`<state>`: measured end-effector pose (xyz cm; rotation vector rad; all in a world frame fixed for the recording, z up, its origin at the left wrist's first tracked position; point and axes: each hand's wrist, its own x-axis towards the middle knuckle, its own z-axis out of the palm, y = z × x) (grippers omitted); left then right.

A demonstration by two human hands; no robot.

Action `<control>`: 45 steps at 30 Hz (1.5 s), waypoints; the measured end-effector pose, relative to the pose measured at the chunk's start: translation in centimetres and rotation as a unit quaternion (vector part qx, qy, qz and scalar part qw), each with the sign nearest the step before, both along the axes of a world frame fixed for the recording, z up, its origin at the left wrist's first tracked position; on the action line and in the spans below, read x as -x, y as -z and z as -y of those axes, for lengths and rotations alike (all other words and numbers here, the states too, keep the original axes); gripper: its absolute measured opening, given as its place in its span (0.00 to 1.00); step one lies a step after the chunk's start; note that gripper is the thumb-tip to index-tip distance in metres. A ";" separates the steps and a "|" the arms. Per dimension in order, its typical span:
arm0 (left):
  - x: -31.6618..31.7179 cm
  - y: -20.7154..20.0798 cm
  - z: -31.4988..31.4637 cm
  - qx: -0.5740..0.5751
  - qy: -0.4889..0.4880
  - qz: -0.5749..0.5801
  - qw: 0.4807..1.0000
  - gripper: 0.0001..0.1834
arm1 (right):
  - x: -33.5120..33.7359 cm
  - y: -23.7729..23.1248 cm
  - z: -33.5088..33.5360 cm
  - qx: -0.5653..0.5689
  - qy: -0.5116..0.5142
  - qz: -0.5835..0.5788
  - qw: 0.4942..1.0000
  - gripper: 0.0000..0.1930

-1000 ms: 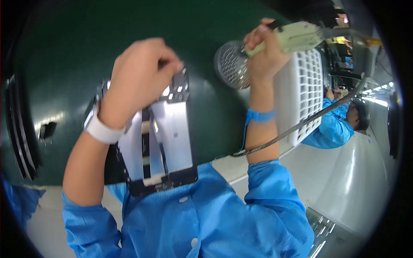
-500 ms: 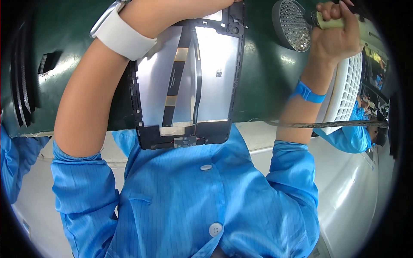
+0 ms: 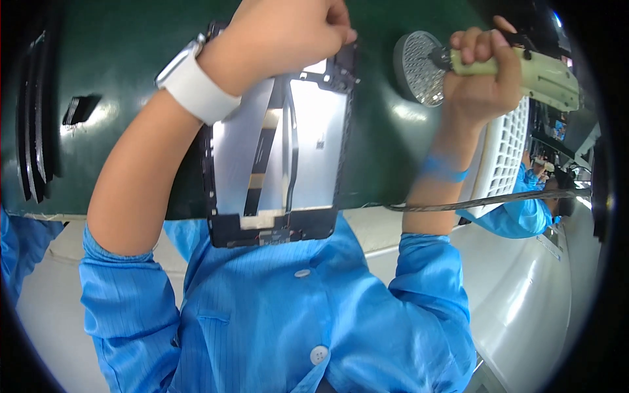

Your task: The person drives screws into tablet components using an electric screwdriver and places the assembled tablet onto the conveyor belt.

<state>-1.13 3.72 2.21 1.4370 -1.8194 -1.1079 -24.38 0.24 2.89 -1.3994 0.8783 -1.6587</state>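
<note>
An opened tablet (image 3: 314, 170) lies before me at the table's near edge, its silvery inner plate, flat ribbon cables and black frame showing. My left hand (image 3: 288, 29) reaches over its far end, with thumb and fingers pinched together at the far right corner. What they hold, if anything, is too small to make out. At the right, my right hand (image 3: 481, 82) is wrapped round a pale green electric screwdriver (image 3: 547, 78). The screwdriver's dark front end meets the rim of a round grey dish (image 3: 419, 69) pitted with small holes. I cannot tell whether they are joined.
Long black strips (image 3: 36, 124) lie at the far left of the dark green table (image 3: 144, 29); a small black piece (image 3: 80, 110) sits nearby. A white grid-sided basket (image 3: 508, 150) stands at the right, with a cord (image 3: 485, 202) before it. Another person's blue sleeve (image 3: 508, 219) shows beyond.
The view has shifted, so the tablet and dish now sit lower in the picture. My left fingers have come into sight at the tablet's far corner. My right hand still grips the screwdriver.
</note>
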 end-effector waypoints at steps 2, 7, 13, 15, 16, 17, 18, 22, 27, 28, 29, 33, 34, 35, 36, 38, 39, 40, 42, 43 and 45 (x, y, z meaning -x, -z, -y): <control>-0.3 0.7 0.0 0.003 -0.003 0.002 1.000 0.09 | -0.8 -0.5 -0.4 -0.038 -0.069 0.044 0.996 0.14; 0.3 3.4 0.2 0.070 -0.008 -0.002 0.997 0.08 | -4.2 -1.6 -1.6 -0.032 -0.151 0.036 0.987 0.18; 0.0 3.6 0.3 0.066 -0.026 0.009 0.997 0.06 | -7.3 -0.8 -2.7 -0.078 -0.127 -0.004 0.989 0.18; 0.2 3.5 0.3 0.071 -0.019 0.020 0.997 0.06 | -7.4 -0.9 -3.1 -0.093 -0.148 0.015 0.985 0.17; 0.2 3.6 0.3 0.070 -0.021 0.019 0.997 0.06 | -7.4 -1.0 -3.5 -0.094 -0.149 0.014 0.984 0.17; 0.3 3.6 0.3 0.077 -0.018 0.019 0.997 0.06 | -7.5 -0.9 -3.8 -0.095 -0.147 0.003 0.985 0.17; 0.3 3.7 0.3 0.084 -0.015 0.018 0.996 0.05 | -7.6 -0.8 -4.0 -0.096 -0.145 -0.009 0.985 0.17; 0.2 3.7 0.2 0.085 -0.022 0.023 0.996 0.05 | -7.6 -0.3 -4.2 -0.094 -0.176 0.065 0.978 0.15; 0.3 3.9 0.1 0.121 -0.028 0.014 0.992 0.03 | -7.5 -0.3 -4.6 -0.083 -0.189 0.047 0.977 0.13; 0.4 3.9 0.0 0.121 -0.029 0.013 0.992 0.03 | -7.6 -0.2 -4.8 -0.081 -0.182 0.042 0.979 0.12; 0.4 4.0 -0.1 0.130 -0.028 0.012 0.991 0.03 | -7.7 -0.1 -4.8 -0.078 -0.177 0.038 0.980 0.11; 0.3 4.2 0.1 0.151 -0.025 0.006 0.988 0.03 | -7.9 0.1 -5.1 -0.055 -0.183 0.025 0.981 0.12; 0.3 4.1 0.1 0.151 -0.025 0.007 0.988 0.03 | -7.9 0.0 -5.2 -0.054 -0.183 0.026 0.981 0.12; 0.2 4.1 0.1 0.134 -0.024 0.007 0.991 0.03 | -8.0 0.0 -5.4 -0.071 -0.164 0.015 0.984 0.12; 0.1 4.0 0.1 0.118 -0.023 0.008 0.993 0.03 | -8.1 0.0 -5.4 -0.087 -0.145 0.006 0.986 0.12; 0.1 3.9 0.1 0.122 -0.021 0.007 0.992 0.03 | -7.9 0.3 -5.5 -0.091 -0.150 0.012 0.984 0.12; 0.2 3.9 0.1 0.125 -0.019 0.002 0.992 0.03 | -7.8 0.3 -5.4 -0.097 -0.154 0.016 0.983 0.13; 0.3 3.9 0.1 0.130 -0.016 0.005 0.991 0.03 | -7.7 0.1 -5.4 -0.092 -0.152 0.018 0.984 0.13; 0.2 4.1 0.0 0.146 -0.018 -0.008 0.989 0.05 | -7.9 0.1 -5.2 -0.103 -0.125 -0.003 0.987 0.13; 0.1 4.1 -0.1 0.151 -0.016 -0.003 0.988 0.05 | -7.7 0.1 -4.9 -0.097 -0.124 0.002 0.987 0.13; -0.2 4.0 -0.2 0.160 0.013 0.021 0.987 0.06 | -6.5 0.0 -3.7 -0.071 -0.168 0.111 0.977 0.14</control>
